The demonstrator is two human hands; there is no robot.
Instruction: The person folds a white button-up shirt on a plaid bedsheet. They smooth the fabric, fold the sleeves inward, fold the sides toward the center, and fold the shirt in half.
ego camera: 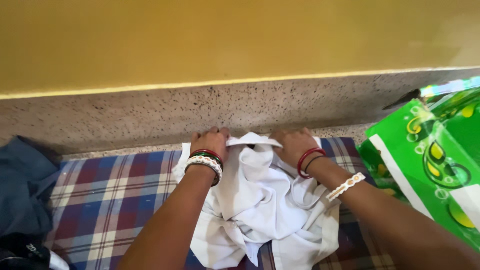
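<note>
Crumpled white cotton garment (260,200), apparently a shirt, was shown at the lower centre of the frame, spread over a checked blanket of blue, maroon and cream (115,200). Its far edge was held flat near the foot of a speckled grey stone skirting (150,112), above which a mustard-yellow wall (225,40) filled the upper half of the frame.

The left hand (210,142), with red, green and white bangles at the wrist, was seen curled palm-down on the upper left corner of the cloth; the fingers were bent over the edge, though whether fabric was pinched beneath them could not be told. The right hand (291,145), with red bangles and a white beaded band further up the forearm, was laid flatter, fingers pressed on a folded strip of the white cloth between the two hands.

A dark blue bundled cloth (25,190) was placed at the left edge, and a glossy green printed plastic bag (430,155) at the right edge, just beside the right forearm.

Risks were judged as follows: the loose lower folds, left bunched and unsmoothed, could be trapped in a crease; the blanket could be dragged and rucked by any sideways pull; and the bag could be brushed by the right forearm and nudged onto the garment.
</note>
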